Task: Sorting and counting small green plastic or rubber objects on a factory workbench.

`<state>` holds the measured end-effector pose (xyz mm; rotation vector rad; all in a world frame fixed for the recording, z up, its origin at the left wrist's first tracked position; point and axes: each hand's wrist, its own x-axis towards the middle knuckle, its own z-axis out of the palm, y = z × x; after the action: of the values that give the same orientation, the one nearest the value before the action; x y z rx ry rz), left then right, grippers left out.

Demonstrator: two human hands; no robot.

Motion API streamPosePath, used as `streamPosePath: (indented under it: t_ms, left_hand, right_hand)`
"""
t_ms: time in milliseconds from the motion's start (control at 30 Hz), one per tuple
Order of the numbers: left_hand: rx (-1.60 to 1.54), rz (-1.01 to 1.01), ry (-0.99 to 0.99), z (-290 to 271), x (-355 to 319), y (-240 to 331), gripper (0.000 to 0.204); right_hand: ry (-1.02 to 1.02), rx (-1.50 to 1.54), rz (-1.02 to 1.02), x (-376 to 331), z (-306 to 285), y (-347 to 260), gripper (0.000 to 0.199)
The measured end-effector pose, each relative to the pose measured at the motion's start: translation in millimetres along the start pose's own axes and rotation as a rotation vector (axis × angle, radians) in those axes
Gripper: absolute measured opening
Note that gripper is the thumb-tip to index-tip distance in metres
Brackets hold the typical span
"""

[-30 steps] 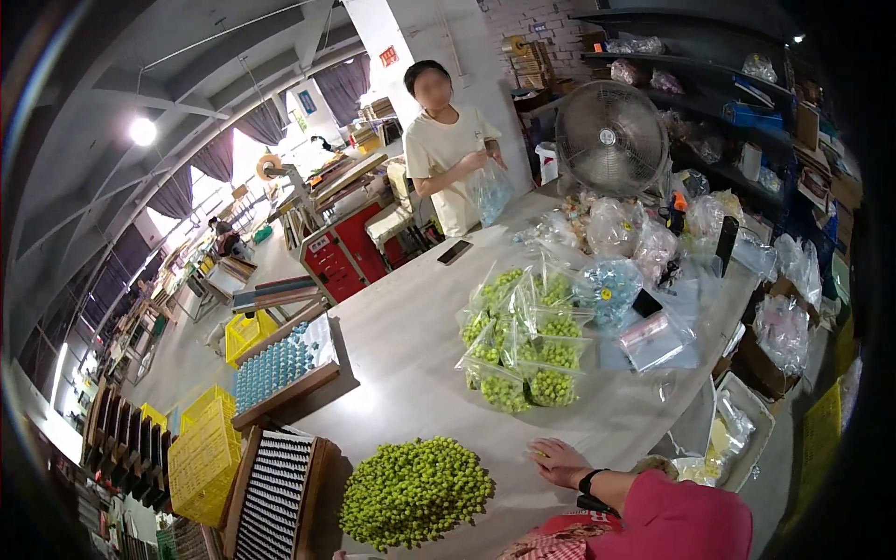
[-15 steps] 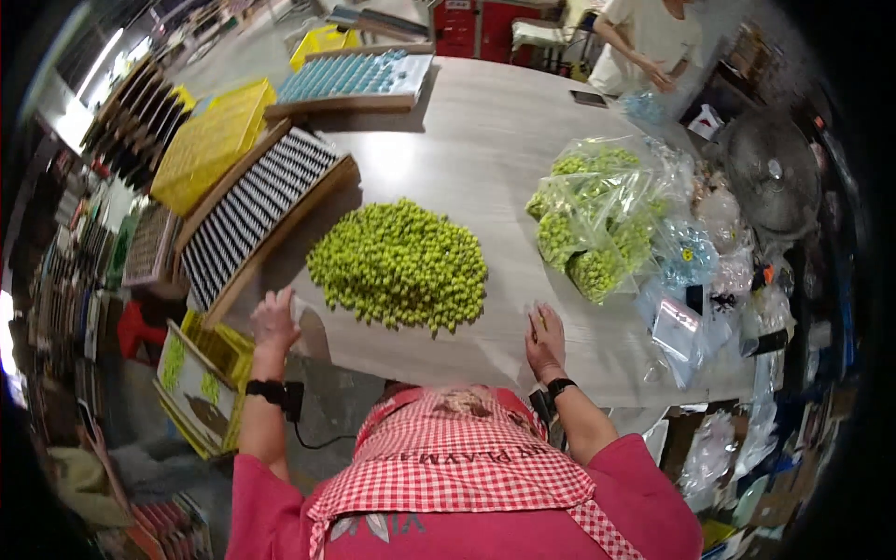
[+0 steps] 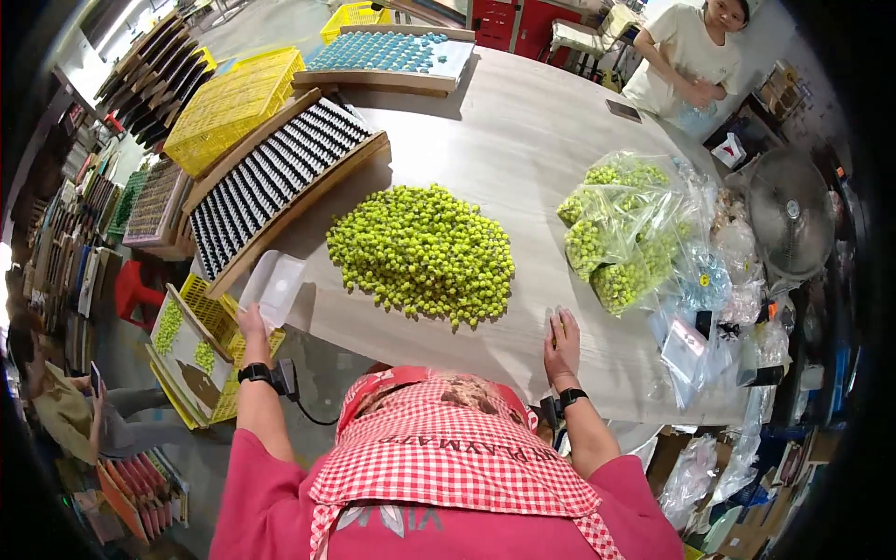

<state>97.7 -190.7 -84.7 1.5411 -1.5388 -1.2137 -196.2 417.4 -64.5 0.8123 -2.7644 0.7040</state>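
Note:
At the table's left front edge, my left hand point(image 3: 252, 323) grips a shallow white plastic tray point(image 3: 277, 287) by its near end, and the tray is tilted. My right hand point(image 3: 562, 347) lies flat on the table near the front edge, fingers stretched out. A tiny greenish spot shows by its fingers, too small to name. Between and beyond my hands spreads a heap of small round yellow-green pieces point(image 3: 420, 252) with dark spots. To the right of the heap, clear plastic bags point(image 3: 625, 229) hold more such pieces.
A wooden-framed rack of black and white rows point(image 3: 280, 182) lies left of the heap. Behind it are a tray of blue pieces point(image 3: 383, 51) and a yellow crate point(image 3: 229, 112). A fan point(image 3: 791, 210) stands right. One person point(image 3: 695, 56) stands across the table; another sits at left.
The white tray in my left hand has turned up into fuller view. My right hand's fingers have straightened on the table. The whole view has shifted slightly.

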Motion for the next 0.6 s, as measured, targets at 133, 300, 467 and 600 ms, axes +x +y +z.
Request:
streamPosePath:
  t_ms: [133, 300, 467, 600]
  left_hand:
    - [0.100, -0.137, -0.045, -7.8, 34.4, -71.1, 0.060]
    - [0.477, -0.025, 0.024, 41.3, 3.1, 7.7, 0.063]
    - [0.829, 0.655, 0.033, 54.3, -26.1, 65.0, 0.055]
    - [0.762, 0.957, -0.496, 84.7, -32.0, 106.0, 0.056]
  right_hand:
    - [-0.034, 0.015, 0.097, 3.7, 19.3, -12.1, 0.043]
    - [0.043, -0.096, 0.288, -11.9, 32.5, -22.1, 0.045]
    - [0.042, -0.184, 0.449, 5.6, 41.3, -49.7, 0.045]
    - [0.100, -0.219, 0.413, 3.5, 44.6, -48.5, 0.044]
